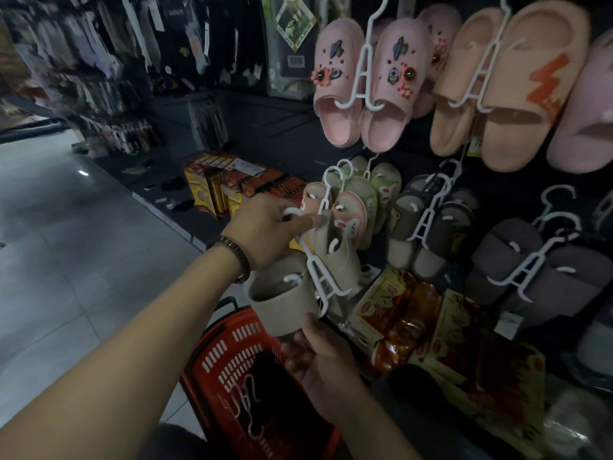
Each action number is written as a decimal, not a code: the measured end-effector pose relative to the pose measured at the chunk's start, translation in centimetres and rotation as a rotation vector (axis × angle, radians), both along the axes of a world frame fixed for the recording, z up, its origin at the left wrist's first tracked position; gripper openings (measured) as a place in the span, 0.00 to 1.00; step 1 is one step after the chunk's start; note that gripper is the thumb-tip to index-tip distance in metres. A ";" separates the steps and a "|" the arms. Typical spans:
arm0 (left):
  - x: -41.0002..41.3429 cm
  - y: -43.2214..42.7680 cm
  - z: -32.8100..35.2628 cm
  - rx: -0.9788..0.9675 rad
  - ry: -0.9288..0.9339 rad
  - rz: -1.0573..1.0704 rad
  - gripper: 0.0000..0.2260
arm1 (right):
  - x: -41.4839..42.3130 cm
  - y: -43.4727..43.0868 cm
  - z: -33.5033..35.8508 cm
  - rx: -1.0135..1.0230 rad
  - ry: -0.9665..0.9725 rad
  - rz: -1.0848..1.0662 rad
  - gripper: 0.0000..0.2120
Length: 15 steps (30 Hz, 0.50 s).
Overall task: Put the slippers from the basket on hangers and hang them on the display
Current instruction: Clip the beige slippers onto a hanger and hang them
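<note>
A pair of beige slippers [285, 298] hangs on a white hanger [320, 277] in front of the display. My left hand [265, 229] grips the hanger's top hook. My right hand [320, 356] is just below the slippers, its fingers loosely curled and touching the lower slipper's heel. Under my hands stands the red basket [232, 356], with a white hanger [245, 410] and something dark inside. Small pink slippers [351, 217] on a hanger hang right behind the beige pair.
The dark display wall carries pink clogs [365, 88], peach slides [510, 84], green [381, 180], grey-brown [428, 227] and dark grey slippers [537, 267] on white hangers. Red and yellow packets [414, 320] lie on the shelf below. Tiled floor [66, 227] stretches to the left.
</note>
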State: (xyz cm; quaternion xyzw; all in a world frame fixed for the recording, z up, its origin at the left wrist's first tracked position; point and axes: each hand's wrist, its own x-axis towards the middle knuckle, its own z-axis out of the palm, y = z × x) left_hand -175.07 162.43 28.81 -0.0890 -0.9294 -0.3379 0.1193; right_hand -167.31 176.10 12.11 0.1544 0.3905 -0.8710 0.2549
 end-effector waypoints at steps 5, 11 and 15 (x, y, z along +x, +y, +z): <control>-0.8 1.5 -0.3 -0.086 0.005 -0.103 0.27 | -0.3 1.8 -0.5 0.218 -0.015 -0.076 0.15; -2.6 5.6 0.4 -0.112 0.003 -0.281 0.19 | -0.2 9.3 2.0 0.559 0.190 -0.534 0.11; -3.5 9.7 0.4 -0.070 -0.054 -0.373 0.26 | -0.3 15.7 6.1 0.892 0.479 -0.675 0.09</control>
